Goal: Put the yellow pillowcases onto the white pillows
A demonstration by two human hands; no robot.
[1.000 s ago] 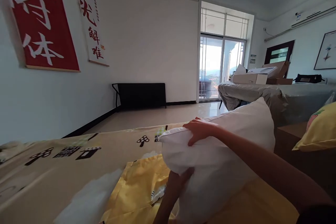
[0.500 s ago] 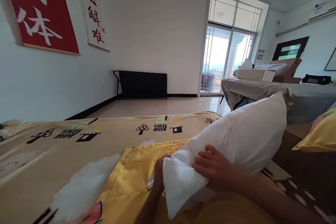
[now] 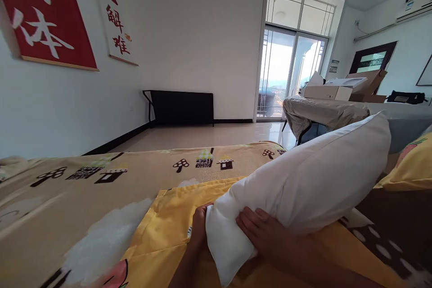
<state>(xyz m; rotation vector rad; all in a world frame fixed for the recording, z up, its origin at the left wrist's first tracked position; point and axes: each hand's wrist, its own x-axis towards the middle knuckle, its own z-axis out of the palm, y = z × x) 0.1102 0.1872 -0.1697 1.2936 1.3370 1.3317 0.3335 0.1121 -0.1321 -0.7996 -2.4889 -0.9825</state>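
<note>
A plump white pillow (image 3: 317, 171) lies slanted over a yellow pillowcase (image 3: 168, 220), its narrow end toward me and its far end raised at the right. My left hand (image 3: 200, 225) grips the pillow's near left edge, fingers mostly hidden behind it. My right hand (image 3: 261, 231) is closed on the pillow's lower side, with its fingers bent into the white cloth. Under the pillowcase is a beige patterned blanket (image 3: 135, 166).
A second yellow pillow (image 3: 410, 166) is at the right edge. Beyond the bed stand a plastic-covered table (image 3: 324, 110) with open boxes (image 3: 329, 92) and a black folded panel (image 3: 182, 108) against the wall.
The pillow's far end has tipped lower and further right. My right hand has moved slightly left and down along the pillow; my left hand has shifted a little left.
</note>
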